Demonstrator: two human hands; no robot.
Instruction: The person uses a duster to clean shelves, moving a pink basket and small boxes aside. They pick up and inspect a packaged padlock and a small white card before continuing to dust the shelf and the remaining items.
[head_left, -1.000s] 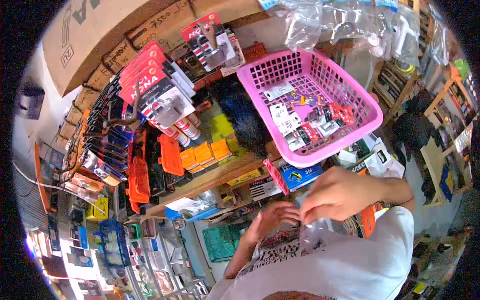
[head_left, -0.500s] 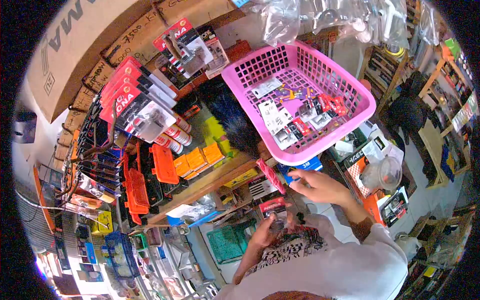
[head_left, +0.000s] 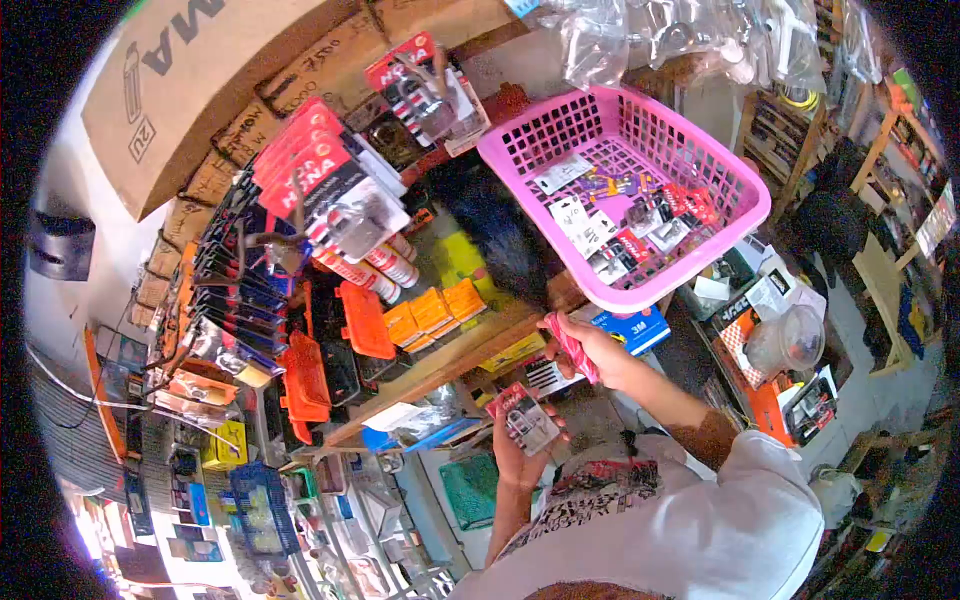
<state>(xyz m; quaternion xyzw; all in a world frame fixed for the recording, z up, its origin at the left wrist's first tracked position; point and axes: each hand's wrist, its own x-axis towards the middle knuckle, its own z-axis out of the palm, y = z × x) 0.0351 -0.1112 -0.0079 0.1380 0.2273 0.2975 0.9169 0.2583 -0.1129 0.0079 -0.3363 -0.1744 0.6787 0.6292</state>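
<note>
Pink basket [head_left: 640, 298], far right, holds carded packs [head_left: 626, 256]. Left hand [head_left: 517, 462] pinches red-topped blister pack [head_left: 524, 420]; right hand [head_left: 600, 350] grips pink bundle [head_left: 572, 350] near tabletop edge [head_left: 430, 383].

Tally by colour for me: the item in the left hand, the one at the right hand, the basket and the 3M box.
Pink: 2 (basket; bundle at the right hand)
Red-topped: 1 (blister pack in the left hand)
Blue: 1 (3M box)
Total: 4
</note>
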